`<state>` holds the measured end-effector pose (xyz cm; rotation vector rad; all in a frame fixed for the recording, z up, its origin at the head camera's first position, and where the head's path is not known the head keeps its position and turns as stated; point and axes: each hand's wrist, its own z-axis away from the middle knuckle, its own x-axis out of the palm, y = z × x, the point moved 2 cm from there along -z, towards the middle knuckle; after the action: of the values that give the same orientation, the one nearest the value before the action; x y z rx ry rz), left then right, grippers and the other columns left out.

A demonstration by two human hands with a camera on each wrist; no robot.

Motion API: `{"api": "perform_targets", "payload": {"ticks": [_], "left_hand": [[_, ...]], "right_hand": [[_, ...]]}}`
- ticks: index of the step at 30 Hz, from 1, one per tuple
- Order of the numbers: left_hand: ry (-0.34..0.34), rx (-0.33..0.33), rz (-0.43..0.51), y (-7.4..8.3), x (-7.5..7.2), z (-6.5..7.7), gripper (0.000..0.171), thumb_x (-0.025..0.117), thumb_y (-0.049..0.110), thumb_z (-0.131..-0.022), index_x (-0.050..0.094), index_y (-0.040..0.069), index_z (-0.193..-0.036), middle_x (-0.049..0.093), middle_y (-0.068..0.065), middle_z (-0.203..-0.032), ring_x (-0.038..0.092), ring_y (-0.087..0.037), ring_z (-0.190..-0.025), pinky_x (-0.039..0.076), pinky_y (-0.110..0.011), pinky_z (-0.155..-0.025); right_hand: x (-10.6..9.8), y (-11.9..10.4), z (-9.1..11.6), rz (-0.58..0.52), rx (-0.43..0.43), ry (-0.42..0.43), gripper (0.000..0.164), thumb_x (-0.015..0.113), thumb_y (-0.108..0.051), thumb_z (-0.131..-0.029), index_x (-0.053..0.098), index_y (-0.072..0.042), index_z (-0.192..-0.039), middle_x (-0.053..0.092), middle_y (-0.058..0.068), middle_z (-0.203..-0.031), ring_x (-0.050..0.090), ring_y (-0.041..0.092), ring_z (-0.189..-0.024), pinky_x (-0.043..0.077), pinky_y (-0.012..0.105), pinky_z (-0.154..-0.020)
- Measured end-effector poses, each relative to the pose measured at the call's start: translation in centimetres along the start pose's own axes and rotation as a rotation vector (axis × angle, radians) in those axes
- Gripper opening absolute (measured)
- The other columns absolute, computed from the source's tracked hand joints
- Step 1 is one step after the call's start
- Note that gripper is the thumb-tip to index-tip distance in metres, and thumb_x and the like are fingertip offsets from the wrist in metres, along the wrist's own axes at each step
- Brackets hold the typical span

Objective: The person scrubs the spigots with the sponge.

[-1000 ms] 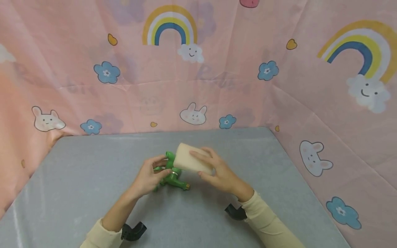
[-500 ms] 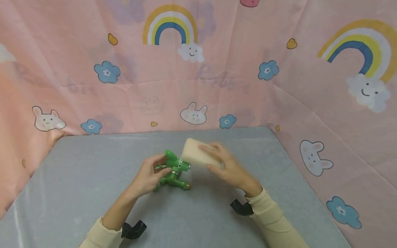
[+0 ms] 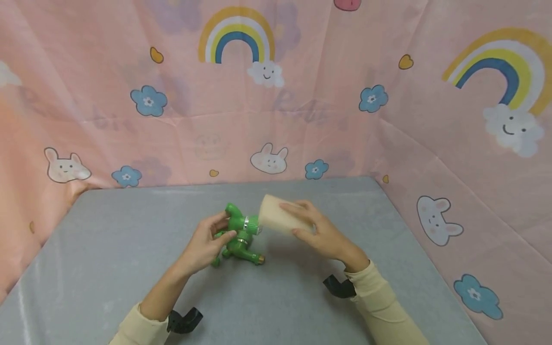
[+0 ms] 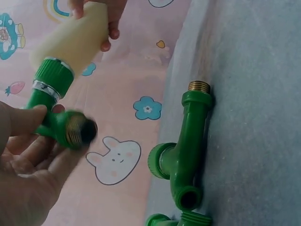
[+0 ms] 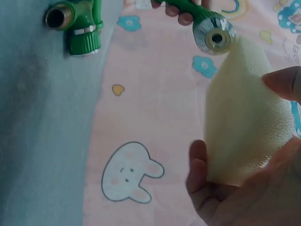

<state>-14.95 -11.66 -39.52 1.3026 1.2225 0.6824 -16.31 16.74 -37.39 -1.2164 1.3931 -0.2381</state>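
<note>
from the head view, we see the left hand (image 3: 207, 247) holding a green tap (image 3: 235, 223) above the grey table (image 3: 108, 249). its thumb is on the near side of the tap and the other fingers go behind it, so the grip is closed around the body. the right hand (image 3: 321, 235) holds a cream sponge (image 3: 282, 215) also in the air, just beside the ribbed end of the tap; thumb and fingers are spread as wide as the sponge needs. below the held tap, we find a second tap (image 3: 247, 254) lying on the table, with its brass thread pointing to the right. each of the cream sleeves (image 3: 384, 306) has a black piece (image 3: 339, 286) at the cuff. behind the table hangs a pink cloth (image 3: 189, 134) with rainbows, rabbits and flowers.

from the left wrist view, we see the thumb pressed on the tap near its silver ring (image 4: 46, 88), while the dark threaded mouth turns away from the palm. the ribbed cap (image 4: 54, 75) overlaps the sponge, and we cannot tell surely if they touch. more green parts (image 4: 195, 219) show at the bottom edge.

from the right wrist view, we see the sponge between thumb and fingers, tilted, with the round outlet (image 5: 216, 38) of the held tap near its upper corner.
</note>
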Motion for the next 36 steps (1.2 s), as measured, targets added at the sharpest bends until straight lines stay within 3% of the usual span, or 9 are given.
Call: {"api": "perform_targets", "payload": {"ticks": [2, 5, 11, 14, 17, 22, 25, 30, 36], "left_hand": [[-0.013, -0.028, 0.043, -0.1, 0.0, 0.1, 0.048, 0.06, -0.002, -0.098, 0.046, -0.009, -0.143, 0.065, -0.031, -0.128, 0.065, -0.047, -0.117, 0.06, -0.027, -0.088], [-0.029, -0.069, 0.121, -0.3, 0.2, 0.1, 0.051, 0.061, 0.003, -0.099, 0.044, -0.012, -0.144, 0.064, -0.034, -0.128, 0.065, -0.049, -0.116, 0.061, -0.026, -0.084], [-0.022, -0.126, 0.169, 0.0, 0.8, 0.2, 0.052, 0.064, 0.006, -0.097, 0.045, -0.013, -0.143, 0.065, -0.034, -0.126, 0.076, -0.017, -0.099, 0.061, -0.024, -0.077], [-0.002, -0.143, 0.157, 0.2, 0.9, 0.3, 0.053, 0.064, 0.005, -0.097, 0.045, -0.013, -0.143, 0.065, -0.034, -0.125, 0.075, -0.029, -0.103, 0.061, -0.023, -0.076], [0.034, -0.182, 0.143, 0.1, 0.8, 0.3, 0.057, 0.064, 0.006, -0.097, 0.042, -0.013, -0.145, 0.064, -0.034, -0.127, 0.073, -0.036, -0.105, 0.061, -0.023, -0.076], [0.112, -0.268, 0.169, -0.3, 0.3, 0.1, 0.057, 0.064, 0.01, -0.098, 0.042, -0.009, -0.147, 0.056, -0.03, -0.137, 0.072, -0.006, -0.088, 0.06, -0.022, -0.077], [0.144, -0.297, 0.223, -0.5, 0.0, 0.1, 0.052, 0.062, 0.01, -0.1, 0.045, -0.008, -0.146, 0.059, -0.024, -0.134, 0.068, -0.001, -0.086, 0.06, -0.022, -0.078], [0.123, -0.314, 0.303, -0.5, -0.1, 0.2, 0.05, 0.059, 0.011, -0.102, 0.045, -0.01, -0.145, 0.069, -0.013, -0.123, 0.068, -0.003, -0.092, 0.06, -0.023, -0.079], [0.066, -0.362, 0.414, -0.5, 0.1, 0.2, 0.052, 0.058, 0.013, -0.104, 0.041, -0.01, -0.147, 0.071, -0.007, -0.124, 0.069, -0.002, -0.096, 0.06, -0.021, -0.081]], "right_hand": [[-0.1, -0.1, 0.0, 0.007, -0.015, 0.039, 0.06, 0.064, -0.008, -0.094, 0.049, -0.019, -0.151, 0.044, 0.014, -0.149, 0.051, 0.03, -0.115, 0.047, 0.038, -0.088], [0.5, -0.6, -0.2, 0.069, -0.106, 0.112, 0.062, 0.071, -0.009, -0.09, 0.052, -0.018, -0.149, 0.045, 0.015, -0.146, 0.052, 0.031, -0.117, 0.05, 0.037, -0.087], [2.7, -1.9, -0.3, 0.348, -0.288, 0.162, 0.063, 0.079, -0.008, -0.081, 0.061, -0.019, -0.14, 0.049, 0.019, -0.141, 0.052, 0.036, -0.125, 0.056, 0.049, -0.093], [2.9, -1.9, -0.4, 0.435, -0.287, 0.176, 0.065, 0.08, -0.004, -0.077, 0.064, -0.021, -0.137, 0.051, 0.019, -0.139, 0.052, 0.037, -0.124, 0.055, 0.052, -0.095], [2.4, -1.6, -0.4, 0.471, -0.269, 0.202, 0.067, 0.08, 0.0, -0.073, 0.066, -0.021, -0.135, 0.053, 0.019, -0.137, 0.053, 0.038, -0.121, 0.056, 0.051, -0.092], [1.2, -1.0, -0.4, 0.472, -0.248, 0.254, 0.067, 0.076, 0.005, -0.071, 0.067, -0.019, -0.132, 0.052, 0.019, -0.137, 0.051, 0.039, -0.118, 0.056, 0.048, -0.087], [1.1, -1.0, -0.4, 0.468, -0.278, 0.278, 0.067, 0.077, 0.002, -0.07, 0.065, -0.019, -0.133, 0.052, 0.018, -0.136, 0.05, 0.039, -0.117, 0.054, 0.049, -0.088], [2.6, -1.2, -0.7, 0.534, -0.416, 0.279, 0.071, 0.084, 0.002, -0.069, 0.063, -0.019, -0.134, 0.054, 0.02, -0.134, 0.053, 0.042, -0.117, 0.055, 0.053, -0.091], [4.3, -1.5, -0.7, 0.632, -0.517, 0.281, 0.074, 0.085, 0.008, -0.068, 0.064, -0.02, -0.134, 0.054, 0.016, -0.134, 0.052, 0.037, -0.118, 0.058, 0.047, -0.089]]}}
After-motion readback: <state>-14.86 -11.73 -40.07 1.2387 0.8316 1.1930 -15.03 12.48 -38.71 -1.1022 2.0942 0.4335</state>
